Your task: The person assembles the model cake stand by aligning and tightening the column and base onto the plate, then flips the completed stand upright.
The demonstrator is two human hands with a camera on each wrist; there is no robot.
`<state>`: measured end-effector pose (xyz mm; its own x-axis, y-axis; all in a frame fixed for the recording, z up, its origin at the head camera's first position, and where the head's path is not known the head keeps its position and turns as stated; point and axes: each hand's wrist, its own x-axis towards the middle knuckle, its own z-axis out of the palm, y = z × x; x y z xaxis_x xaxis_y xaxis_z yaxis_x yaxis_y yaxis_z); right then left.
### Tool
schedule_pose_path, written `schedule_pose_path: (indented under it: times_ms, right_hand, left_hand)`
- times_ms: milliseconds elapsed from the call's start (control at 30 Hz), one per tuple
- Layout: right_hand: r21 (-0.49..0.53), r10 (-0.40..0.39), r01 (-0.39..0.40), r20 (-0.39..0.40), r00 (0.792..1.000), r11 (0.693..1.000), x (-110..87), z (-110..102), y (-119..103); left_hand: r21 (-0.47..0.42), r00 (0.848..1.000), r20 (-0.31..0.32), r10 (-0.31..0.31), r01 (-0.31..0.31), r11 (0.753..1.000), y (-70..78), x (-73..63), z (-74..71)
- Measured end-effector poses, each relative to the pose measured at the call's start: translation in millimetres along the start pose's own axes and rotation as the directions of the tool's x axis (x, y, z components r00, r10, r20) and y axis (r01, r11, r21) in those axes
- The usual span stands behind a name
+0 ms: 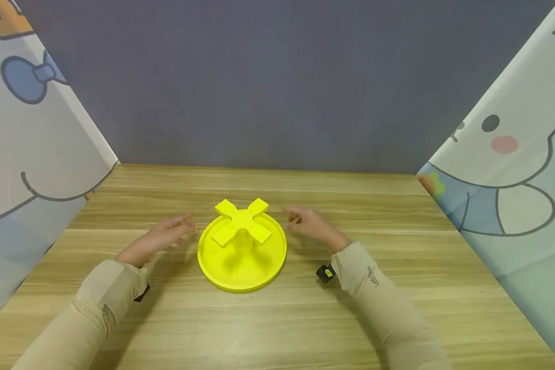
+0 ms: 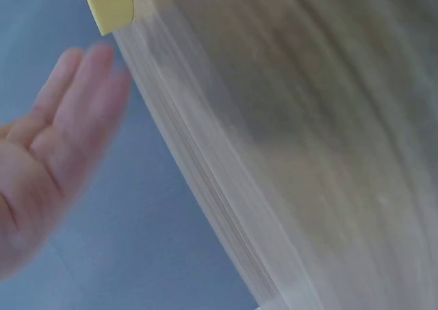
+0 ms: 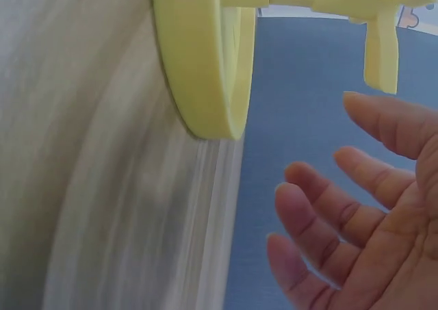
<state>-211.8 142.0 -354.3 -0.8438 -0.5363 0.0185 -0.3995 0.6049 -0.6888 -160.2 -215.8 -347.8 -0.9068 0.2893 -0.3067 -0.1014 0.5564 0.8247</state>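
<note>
A yellow round tray [image 1: 277,257] with a raised rim lies on the wooden table. From its middle rises a post topped by a yellow four-armed cross [image 1: 242,220]. My left hand [image 1: 163,237] hovers just left of the tray, its fingers extended and holding nothing. On the other side, my right hand [image 1: 311,224] is held near the rim, apart from it, with loosely bent fingers. The right wrist view shows the right hand [image 3: 369,214] beside the tray's edge [image 3: 195,63] and one arm of the cross [image 3: 381,53], touching neither. A yellow corner [image 2: 113,5] shows beyond the left fingertips.
The wooden table [image 1: 259,329] reaches back to a dark grey-blue panel [image 1: 268,87]. Cloths printed with cartoon animals hang at the left [image 1: 37,144] and the right [image 1: 518,205]. A black strap [image 1: 325,273] is at the right wrist.
</note>
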Motion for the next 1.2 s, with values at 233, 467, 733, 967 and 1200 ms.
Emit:
schedule_pose_path:
  times_ms: [233, 467, 733, 967, 1200]
  right_hand:
    - [-0.021, 0.109, -0.107, 0.081, 0.991, 0.994, 4.2, 7.4, 0.0]
    - [-0.027, 0.175, -0.173, 0.141, 0.974, 0.985, 4.5, 12.6, 1.0]
    - [-0.036, 0.245, -0.242, 0.170, 0.954, 0.969, 2.7, 19.7, -2.0]
    - [-0.020, 0.287, -0.289, 0.205, 0.936, 0.957, 2.8, 26.2, -7.8]
    - [0.092, 0.321, -0.349, 0.229, 0.919, 0.933, 0.8, 33.9, -10.2]
  left_hand:
    - [-0.063, 0.994, 0.093, -0.057, 0.063, 0.996, 1.0, -2.1, 4.2]
    - [-0.035, 0.984, 0.133, -0.115, 0.121, 0.992, 0.1, 8.2, 13.6]
    - [-0.003, 0.959, 0.235, -0.157, 0.162, 0.987, 6.0, 13.0, 17.9]
    - [-0.020, 0.947, 0.264, -0.182, 0.195, 0.981, 4.1, 10.9, 24.4]
    - [-0.061, 0.950, 0.239, -0.199, 0.219, 0.974, 0.5, 10.4, 29.6]
